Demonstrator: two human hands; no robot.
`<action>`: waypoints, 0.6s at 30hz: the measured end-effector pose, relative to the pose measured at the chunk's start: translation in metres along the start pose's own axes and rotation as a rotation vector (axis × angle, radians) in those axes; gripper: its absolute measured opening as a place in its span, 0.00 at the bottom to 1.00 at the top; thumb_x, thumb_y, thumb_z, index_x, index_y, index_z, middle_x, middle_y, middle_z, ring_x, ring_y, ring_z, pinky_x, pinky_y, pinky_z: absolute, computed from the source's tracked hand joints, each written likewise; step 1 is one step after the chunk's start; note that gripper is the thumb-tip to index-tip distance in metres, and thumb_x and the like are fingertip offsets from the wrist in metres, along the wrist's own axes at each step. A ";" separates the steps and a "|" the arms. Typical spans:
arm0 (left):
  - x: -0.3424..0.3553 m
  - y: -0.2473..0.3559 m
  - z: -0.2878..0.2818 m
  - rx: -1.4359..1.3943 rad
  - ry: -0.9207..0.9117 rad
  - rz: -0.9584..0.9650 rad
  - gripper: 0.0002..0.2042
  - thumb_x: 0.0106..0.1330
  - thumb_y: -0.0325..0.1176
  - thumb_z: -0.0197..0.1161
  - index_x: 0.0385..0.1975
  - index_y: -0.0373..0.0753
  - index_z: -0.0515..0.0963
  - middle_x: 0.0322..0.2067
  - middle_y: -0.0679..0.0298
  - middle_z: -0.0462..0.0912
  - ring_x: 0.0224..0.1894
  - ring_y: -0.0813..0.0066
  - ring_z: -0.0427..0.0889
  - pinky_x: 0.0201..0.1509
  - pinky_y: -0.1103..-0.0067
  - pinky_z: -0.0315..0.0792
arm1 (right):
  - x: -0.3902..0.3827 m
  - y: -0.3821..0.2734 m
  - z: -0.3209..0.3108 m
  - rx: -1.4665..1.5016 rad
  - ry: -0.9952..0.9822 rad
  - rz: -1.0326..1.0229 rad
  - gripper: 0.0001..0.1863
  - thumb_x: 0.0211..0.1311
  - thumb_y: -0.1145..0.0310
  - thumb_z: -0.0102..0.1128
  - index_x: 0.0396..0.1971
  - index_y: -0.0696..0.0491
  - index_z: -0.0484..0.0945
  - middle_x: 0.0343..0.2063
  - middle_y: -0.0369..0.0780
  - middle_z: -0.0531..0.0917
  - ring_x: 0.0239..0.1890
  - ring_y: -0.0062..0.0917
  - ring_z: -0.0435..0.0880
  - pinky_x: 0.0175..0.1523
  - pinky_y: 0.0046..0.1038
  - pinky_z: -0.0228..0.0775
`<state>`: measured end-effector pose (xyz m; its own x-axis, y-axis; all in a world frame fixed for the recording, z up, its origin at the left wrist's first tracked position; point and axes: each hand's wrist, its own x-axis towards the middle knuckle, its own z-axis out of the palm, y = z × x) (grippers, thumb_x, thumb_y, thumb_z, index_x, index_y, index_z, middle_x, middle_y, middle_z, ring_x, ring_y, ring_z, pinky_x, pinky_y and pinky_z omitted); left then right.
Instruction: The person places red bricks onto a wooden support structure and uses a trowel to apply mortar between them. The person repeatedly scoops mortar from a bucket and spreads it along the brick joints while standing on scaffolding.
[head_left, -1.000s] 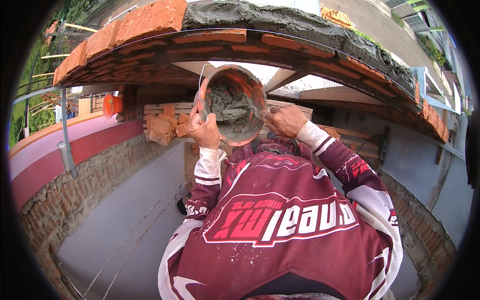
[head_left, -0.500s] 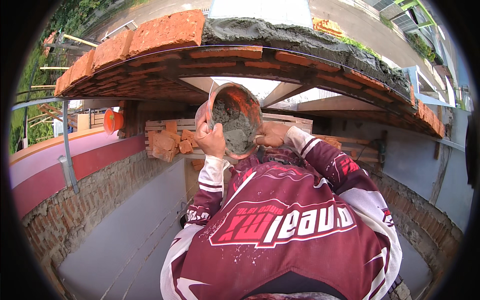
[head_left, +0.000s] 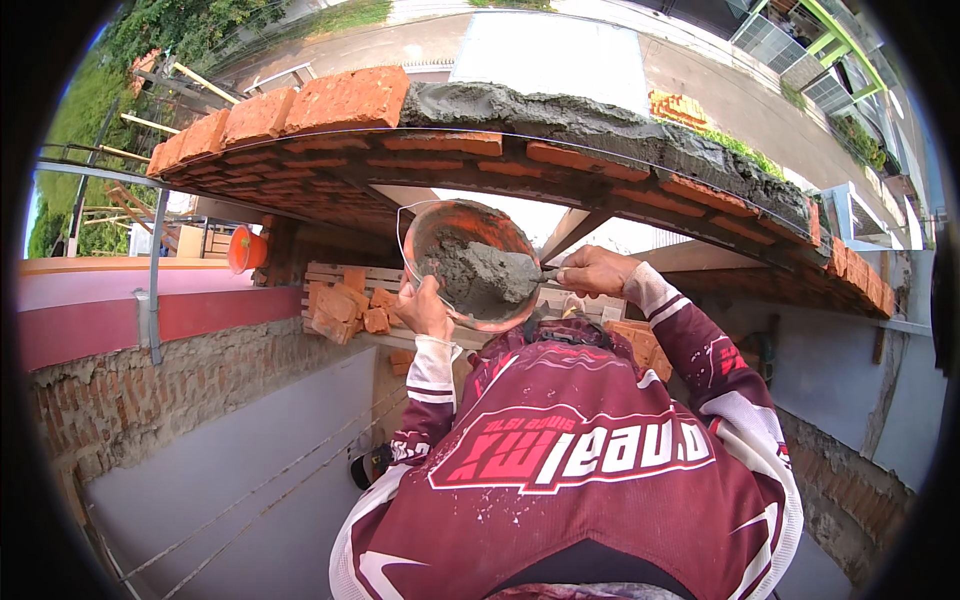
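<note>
My left hand [head_left: 425, 307] is closed on the near left rim of an orange bucket [head_left: 487, 325], which tilts so that its mouth faces me. Grey wet mortar [head_left: 462, 293] fills its lower part. At the bucket's right side my right hand [head_left: 597, 271] grips a trowel [head_left: 547, 276]. A heap of mortar covers the trowel's blade, which lies over the bucket's mouth. Just beyond the bucket runs a brick wall. Its top carries a rough mortar bed [head_left: 600, 117] in the middle and right, and laid bricks [head_left: 345, 98] to the left.
A thin string [head_left: 560, 137] stretches along the wall's near edge. Loose bricks [head_left: 340, 305] sit on wooden slats left of the bucket, others [head_left: 640, 343] to its right. A second orange bucket [head_left: 246, 249] stands farther left, near a metal post [head_left: 157, 270].
My right hand has moved right and slightly up, drawing the trowel up with mortar on its blade. The bucket is still in my left hand. The whole view has shifted a little.
</note>
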<state>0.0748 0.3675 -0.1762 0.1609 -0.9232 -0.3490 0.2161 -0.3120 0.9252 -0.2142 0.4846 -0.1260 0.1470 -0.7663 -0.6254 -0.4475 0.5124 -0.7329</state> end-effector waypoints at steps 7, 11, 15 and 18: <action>-0.017 -0.022 -0.001 0.020 0.084 0.002 0.11 0.53 0.18 0.59 0.37 0.29 0.81 0.28 0.70 0.79 0.28 0.81 0.76 0.33 0.80 0.70 | -0.077 -0.014 -0.054 0.063 0.011 -0.052 0.25 0.69 0.51 0.54 0.28 0.60 0.81 0.20 0.38 0.81 0.22 0.21 0.79 0.28 0.28 0.71; -0.018 -0.035 -0.013 0.147 0.072 -0.124 0.09 0.54 0.23 0.56 0.35 0.33 0.78 0.32 0.65 0.80 0.28 0.73 0.80 0.30 0.75 0.75 | -0.147 -0.017 -0.096 0.065 0.079 -0.145 0.24 0.72 0.52 0.52 0.31 0.60 0.82 0.20 0.36 0.81 0.22 0.20 0.78 0.28 0.26 0.70; -0.012 -0.055 -0.027 0.152 0.186 -0.083 0.06 0.50 0.21 0.56 0.29 0.33 0.75 0.31 0.65 0.79 0.27 0.72 0.77 0.28 0.73 0.72 | -0.228 -0.015 -0.146 0.108 0.215 -0.150 0.24 0.71 0.50 0.55 0.32 0.59 0.83 0.20 0.34 0.79 0.22 0.18 0.78 0.26 0.24 0.69; -0.010 -0.070 -0.040 0.183 0.277 -0.042 0.05 0.50 0.23 0.59 0.27 0.33 0.74 0.31 0.60 0.80 0.29 0.67 0.80 0.31 0.68 0.75 | -0.295 -0.009 -0.183 0.003 0.410 -0.117 0.23 0.70 0.51 0.58 0.33 0.58 0.84 0.20 0.33 0.78 0.22 0.15 0.76 0.25 0.21 0.67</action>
<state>0.0963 0.4073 -0.2430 0.4168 -0.8205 -0.3912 0.0552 -0.4067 0.9119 -0.4153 0.6349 0.1137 -0.1670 -0.9097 -0.3801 -0.4456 0.4135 -0.7940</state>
